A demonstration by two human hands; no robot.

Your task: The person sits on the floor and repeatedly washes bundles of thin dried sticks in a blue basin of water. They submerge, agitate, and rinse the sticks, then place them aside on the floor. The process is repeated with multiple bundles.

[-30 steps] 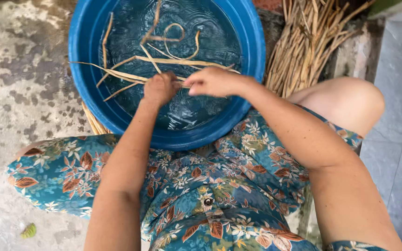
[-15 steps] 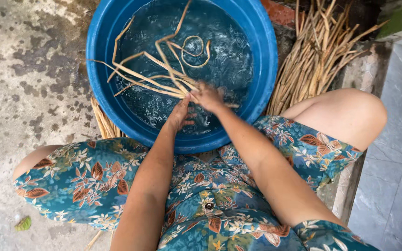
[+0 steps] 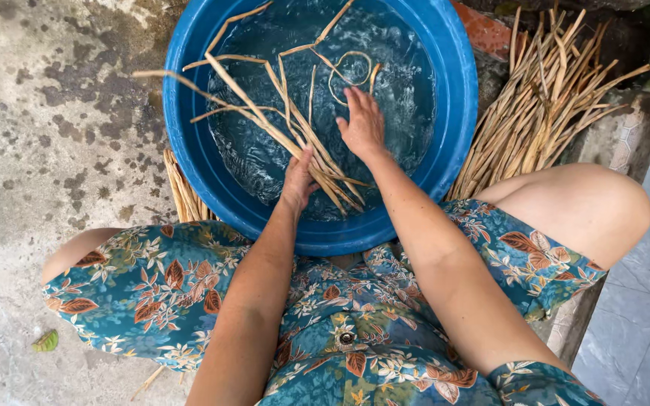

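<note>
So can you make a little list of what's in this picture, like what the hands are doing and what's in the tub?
Place: outdoors, stained concrete floor
Tub: round blue basin holding water
In the water: long tan reed strips, one curled into a loop
Left hand: fingers closed around a bunch of the strips at the near edge
Right hand: open, fingers spread flat on the water by the loop
Beside the tub: pile of dry reeds on the right
Clothing: teal floral dress
Also: small green leaf on the floor
</note>
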